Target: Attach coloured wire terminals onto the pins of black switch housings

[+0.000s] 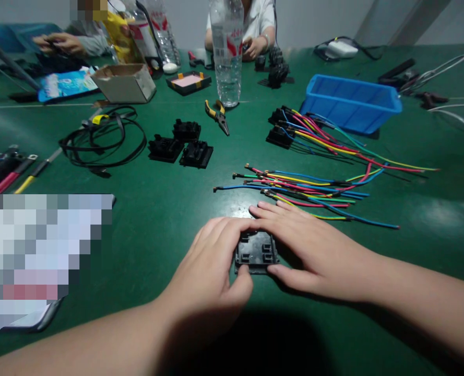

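A black square plastic socket housing (256, 247) lies on the green table in front of me, with small raised tabs and slots facing up. My left hand (219, 256) is closed around its left side, thumb at the near edge and fingers over the far edge. From the right, my right hand (310, 250) grips it too, thumb on the near right corner and fingers reaching past the far side. The fingers hide the housing's far edge. Just beyond my right hand lie loose coloured wires (294, 185) with small metal terminals.
Farther back are three black housings (192, 153), yellow-handled pliers (219, 118), a water bottle (228, 68), a cardboard box (126, 86) and a blue bin (349, 104). Wired housings (281, 136) stand before the bin. A coiled black cable (98, 138) lies left. Two people sit opposite.
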{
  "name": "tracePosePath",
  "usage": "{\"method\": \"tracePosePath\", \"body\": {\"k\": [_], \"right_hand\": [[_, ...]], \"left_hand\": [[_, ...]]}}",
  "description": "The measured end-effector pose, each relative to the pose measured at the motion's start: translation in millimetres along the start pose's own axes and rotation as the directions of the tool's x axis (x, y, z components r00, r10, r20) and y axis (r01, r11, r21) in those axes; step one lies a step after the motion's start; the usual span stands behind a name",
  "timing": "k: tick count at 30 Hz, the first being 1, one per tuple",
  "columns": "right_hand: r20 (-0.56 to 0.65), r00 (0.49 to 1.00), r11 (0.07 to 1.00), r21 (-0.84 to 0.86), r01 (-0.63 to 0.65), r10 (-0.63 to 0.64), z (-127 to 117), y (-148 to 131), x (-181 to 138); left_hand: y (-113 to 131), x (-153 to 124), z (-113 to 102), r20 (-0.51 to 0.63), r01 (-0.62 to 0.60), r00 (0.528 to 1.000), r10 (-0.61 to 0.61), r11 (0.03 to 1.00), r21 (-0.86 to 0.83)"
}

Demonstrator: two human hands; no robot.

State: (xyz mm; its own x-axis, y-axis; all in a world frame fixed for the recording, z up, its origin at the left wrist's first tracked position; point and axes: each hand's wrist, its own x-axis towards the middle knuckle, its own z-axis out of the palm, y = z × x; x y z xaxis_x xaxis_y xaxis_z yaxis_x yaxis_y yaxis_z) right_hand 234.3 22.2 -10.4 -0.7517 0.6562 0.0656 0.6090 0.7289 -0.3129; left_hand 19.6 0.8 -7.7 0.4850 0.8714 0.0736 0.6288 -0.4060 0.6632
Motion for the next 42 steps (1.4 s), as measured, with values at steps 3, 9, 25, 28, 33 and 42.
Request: {"method": "tracePosePath", "body": {"k": [3, 9, 25, 28, 33, 42], "right_hand": [[0.008, 1.000, 1.000, -0.004, -0.005, 0.006, -0.2, -0.5, 0.0], [-0.010, 1.000, 1.000, -0.013, 0.002, -0.002, 1.0, -0.4, -0.4], [-0.033, 0.999, 0.999, -0.030, 0.016, -0.017, 3.7, 1.3, -2.2], [-0.022, 1.000, 1.000, -0.022, 0.010, -0.011, 2.8, 1.0, -2.0], [-0.016, 1.000, 1.000, -0.004, 0.005, -0.005, 1.6, 1.0, -1.4], [-0.039, 0.999, 1.000, 0.011, 0.018, -0.017, 2.3, 1.6, -1.8]], "left_hand": [[-0.7, -0.2, -0.8, -0.001, -0.023, 1.000, 0.023, 1.000, 0.002], [-1.7, 0.1, -0.5, 0.013, -0.043, 0.999, 0.043, 0.999, 0.009], [-1.4, 0.1, -1.6, 0.012, -0.030, 0.999, 0.030, 1.000, -0.005], [-0.6, 0.0, -1.8, 0.011, -0.028, 1.000, 0.028, 1.000, -0.008], [-0.5, -0.3, -1.5, 0.013, -0.025, 1.000, 0.025, 1.000, -0.015], [-0.5, 0.7, -1.3, 0.007, -0.030, 1.000, 0.030, 0.999, -0.014]]}}
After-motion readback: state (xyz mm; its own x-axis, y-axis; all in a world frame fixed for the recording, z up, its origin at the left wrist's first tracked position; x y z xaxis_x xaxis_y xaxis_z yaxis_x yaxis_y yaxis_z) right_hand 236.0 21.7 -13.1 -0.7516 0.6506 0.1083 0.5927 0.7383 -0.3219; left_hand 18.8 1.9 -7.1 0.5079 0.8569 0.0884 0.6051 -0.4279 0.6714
